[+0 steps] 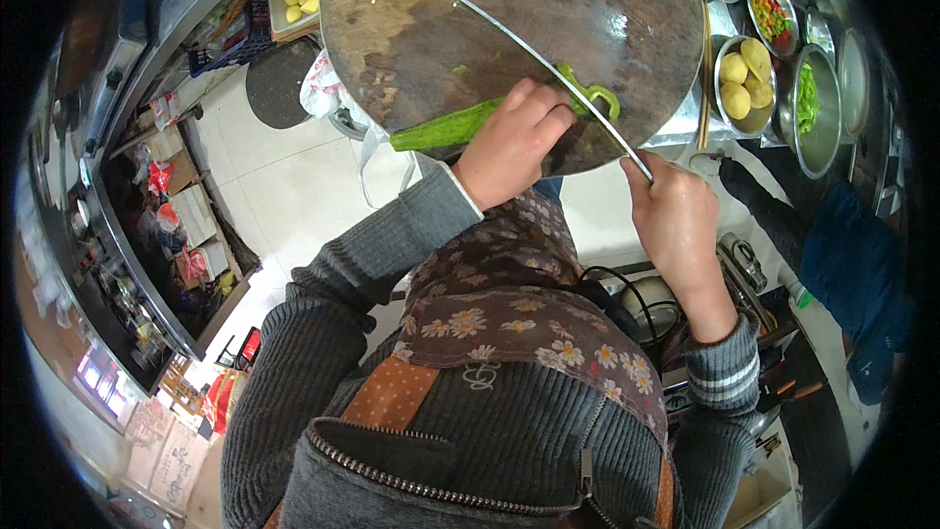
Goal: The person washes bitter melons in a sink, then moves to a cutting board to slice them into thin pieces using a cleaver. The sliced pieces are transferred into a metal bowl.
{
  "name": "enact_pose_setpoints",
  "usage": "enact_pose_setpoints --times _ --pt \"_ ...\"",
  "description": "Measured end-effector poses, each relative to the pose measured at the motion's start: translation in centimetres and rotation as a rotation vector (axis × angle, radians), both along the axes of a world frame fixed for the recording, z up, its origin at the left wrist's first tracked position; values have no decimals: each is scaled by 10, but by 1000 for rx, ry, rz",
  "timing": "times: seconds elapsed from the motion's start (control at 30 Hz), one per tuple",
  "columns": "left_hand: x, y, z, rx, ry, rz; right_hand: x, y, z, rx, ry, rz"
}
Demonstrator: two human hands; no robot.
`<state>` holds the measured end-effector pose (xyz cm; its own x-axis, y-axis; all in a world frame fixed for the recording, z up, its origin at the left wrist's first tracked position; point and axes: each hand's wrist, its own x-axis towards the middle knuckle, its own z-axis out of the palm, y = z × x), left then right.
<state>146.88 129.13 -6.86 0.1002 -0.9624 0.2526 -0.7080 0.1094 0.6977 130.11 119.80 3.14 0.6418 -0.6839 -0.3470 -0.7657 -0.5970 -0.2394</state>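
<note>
On the round wooden chopping board (421, 49) lies a long green vegetable (441, 129) that looks like a long pepper. My left hand (519, 137) presses it down, fingers curled over its right part. A kitchen knife (529, 47), seen almost edge-on, slants from the board's upper middle down to my right hand (676, 216), whose fingers are wrapped round its handle. The blade runs right beside my left fingertips and across the vegetable's right end. A curled green piece (604, 98) rests just past the blade.
To the right stand metal bowls: one with peeled potatoes (746, 88), one with chopped green strips (808, 103), one with red and green bits (772, 18). Chopsticks (705, 78) lie beside the board. At upper left, a tray (286, 31) holds potatoes. Another person's dark-clothed leg (769, 201) shows at right.
</note>
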Motion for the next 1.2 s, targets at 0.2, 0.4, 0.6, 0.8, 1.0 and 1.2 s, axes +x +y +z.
enact_pose_setpoints --times 0.2,0.4,0.6,0.8,1.0,1.2 --pt "-2 5 -1 11 -31 26 1 0 14 25 -3 40" --pt "0 5 0 1 -31 46 10 -1 7 14 -41 56" --pt "-2 8 -3 -10 -3 43 16 -3 -4 14 58 59" --pt "-3 12 -9 -66 -42 72 6 0 9 18 -31 93" --pt "2 13 -7 -77 -9 69 21 3 2 24 44 99" --pt "1 17 -8 -82 -24 84 17 4 7 6 48 156"
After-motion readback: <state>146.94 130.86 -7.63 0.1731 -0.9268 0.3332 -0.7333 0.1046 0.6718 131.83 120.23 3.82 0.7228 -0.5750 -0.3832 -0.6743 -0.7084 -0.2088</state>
